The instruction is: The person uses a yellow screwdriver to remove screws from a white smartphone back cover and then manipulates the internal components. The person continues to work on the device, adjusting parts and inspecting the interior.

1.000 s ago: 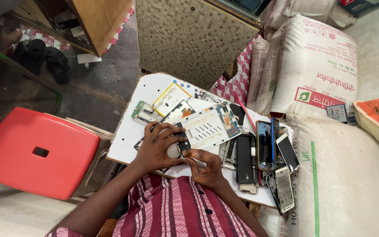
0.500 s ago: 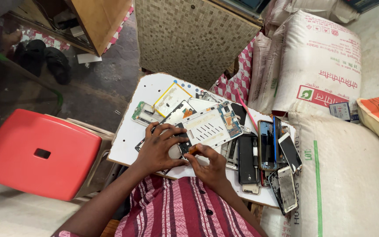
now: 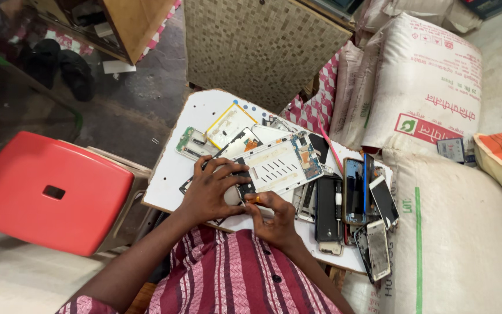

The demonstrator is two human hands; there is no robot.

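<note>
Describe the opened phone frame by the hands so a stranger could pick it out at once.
Find the white board on the person's lap, strewn with phone parts. Just beyond the left hand lies the white phone frame: the largest pale piece, with rows of slots and a blue-and-orange end, unlike the dark phones beside it.

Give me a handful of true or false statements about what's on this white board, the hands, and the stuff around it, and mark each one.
1. The left hand rests on an opened phone frame on the white board. True.
2. The right hand pinches a small orange-tipped tool. True.
3. A blue stool stands beside the board. False: the stool is red.
4. The phones are piled at the board's left end. False: they lie at the end beside the large white sack.
5. The person's shirt is striped pink and maroon. True.
6. Both hands are lifted clear of the board. False: both are down on the parts.
</note>
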